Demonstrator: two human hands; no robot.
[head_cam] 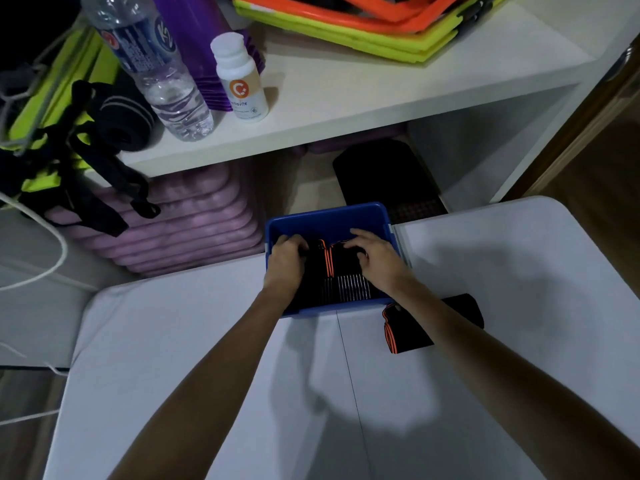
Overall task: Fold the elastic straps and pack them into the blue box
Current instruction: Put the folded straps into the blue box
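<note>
While both my hands are down inside the blue box, I press a folded strap into place among the black ones already packed there. My left hand curls over the left end of the strap and my right hand lies over its right end with fingers bent, the two apart with the orange stripe showing between them. That stripe runs away from me toward the far wall of the box. One more folded strap lies on the white table just beside the box's near right corner, under my right forearm. Its long side runs left to right, orange edge toward the box, so I judge my right hand is the nearer one for it.
</note>
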